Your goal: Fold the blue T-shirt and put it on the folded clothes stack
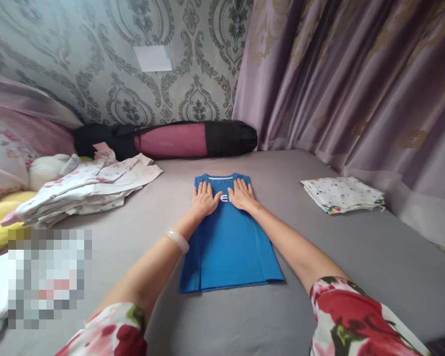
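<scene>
A blue T-shirt (pixel 228 242) lies flat on the grey bed sheet (pixel 348 257), its sides folded in to a long rectangle, collar at the far end. My left hand (pixel 204 199) rests palm down on the upper left of the shirt, fingers spread. My right hand (pixel 242 194) lies flat beside it on the upper right, partly covering white lettering. Neither hand grips anything. A pale bangle (pixel 178 241) sits on my left wrist.
A heap of white floral garments (pixel 85 190) lies to the left, by pillows and a yellow soft toy (pixel 2 217). A folded dotted cloth (pixel 343 194) sits at the right. A black and pink roll bag (pixel 170 139) lies along the wall. Purple curtains (pixel 356 84) hang on the right.
</scene>
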Motion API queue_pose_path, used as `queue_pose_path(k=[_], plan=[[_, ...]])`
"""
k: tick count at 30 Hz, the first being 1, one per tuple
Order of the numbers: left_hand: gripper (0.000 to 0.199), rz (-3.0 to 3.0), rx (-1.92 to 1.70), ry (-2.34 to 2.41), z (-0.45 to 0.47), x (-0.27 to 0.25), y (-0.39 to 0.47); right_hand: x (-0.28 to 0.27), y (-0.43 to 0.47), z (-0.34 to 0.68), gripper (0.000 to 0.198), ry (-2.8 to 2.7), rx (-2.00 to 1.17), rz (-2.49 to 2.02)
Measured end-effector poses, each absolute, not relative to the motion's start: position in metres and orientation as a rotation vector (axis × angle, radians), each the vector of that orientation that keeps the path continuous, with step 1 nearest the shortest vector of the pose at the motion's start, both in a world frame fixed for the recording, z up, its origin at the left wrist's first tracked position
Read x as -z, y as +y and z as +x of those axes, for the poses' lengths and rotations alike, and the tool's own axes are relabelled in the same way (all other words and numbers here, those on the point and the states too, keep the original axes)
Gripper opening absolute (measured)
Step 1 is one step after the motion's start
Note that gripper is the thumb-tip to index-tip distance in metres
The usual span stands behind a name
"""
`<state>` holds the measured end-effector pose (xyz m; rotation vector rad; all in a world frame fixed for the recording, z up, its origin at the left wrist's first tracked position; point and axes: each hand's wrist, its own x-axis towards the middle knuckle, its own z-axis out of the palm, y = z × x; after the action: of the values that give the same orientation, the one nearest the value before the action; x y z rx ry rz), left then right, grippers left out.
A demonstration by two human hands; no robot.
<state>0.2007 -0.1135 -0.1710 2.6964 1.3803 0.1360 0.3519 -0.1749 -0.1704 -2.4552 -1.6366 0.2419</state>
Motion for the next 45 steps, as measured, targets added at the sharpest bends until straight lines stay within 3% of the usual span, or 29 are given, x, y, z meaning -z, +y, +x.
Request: queue_pose_path(k=[17,23,34,45], plan=[[0.068,2.747,-0.233,1.330,0.209,0.167,-0.116,0.164,-0.173,0.343,0.066,-1.699,-0.237,-2.449],[0.064,2.826,-0.303,1.280,0.224,0.165,-0.081,0.158,-0.147,0.352,0.064,-1.697,-0.048,-2.391],[0.066,2.714,-0.204,1.285,0.227,0.179,-0.062,0.175,-0.134,0.363,0.068,-1.667,-0.200,-2.466],[0.067,2.797,-0.184,1.009,0.109,0.176,-0.154,0.164,-0.129,0.338,0.064,-2.019,-0.243,-2.177]])
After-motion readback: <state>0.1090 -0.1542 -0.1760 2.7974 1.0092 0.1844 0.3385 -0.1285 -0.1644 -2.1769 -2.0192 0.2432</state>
